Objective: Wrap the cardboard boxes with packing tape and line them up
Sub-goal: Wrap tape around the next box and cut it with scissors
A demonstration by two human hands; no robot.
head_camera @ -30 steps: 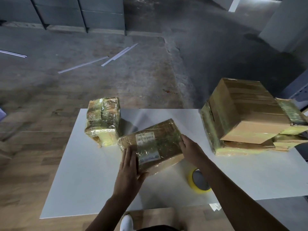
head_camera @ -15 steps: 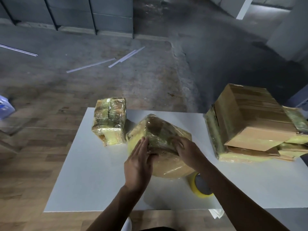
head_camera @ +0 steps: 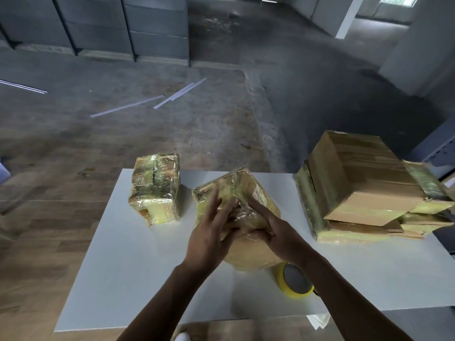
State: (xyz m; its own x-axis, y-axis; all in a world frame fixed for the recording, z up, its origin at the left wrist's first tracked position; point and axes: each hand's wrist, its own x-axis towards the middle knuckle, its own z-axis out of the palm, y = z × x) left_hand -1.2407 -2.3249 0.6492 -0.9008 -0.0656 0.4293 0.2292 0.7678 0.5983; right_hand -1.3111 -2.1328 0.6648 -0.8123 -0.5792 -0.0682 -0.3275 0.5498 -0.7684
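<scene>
L hand (head_camera: 209,233), R hand (head_camera: 277,230): box (head_camera: 253,190) prob. touching tape (head_camera: 279,275)

The white table (head_camera: 138,267) bore a small taped box (head_camera: 155,190) at its far left, a tilted taped box (head_camera: 258,193) mid-table with the yellow tape roll (head_camera: 279,276) just beside it — and, right, a stack of boxes (head_camera: 364,188).

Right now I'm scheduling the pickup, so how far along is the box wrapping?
Done: the small box at the left of the table looks taped over. In hand: the left hand presses and the right hand holds the middle box, already film-covered and tilted. Left: the big stack on the right shows bare cardboard; the tape roll lies idle, and nothing is lined up yet.
</scene>
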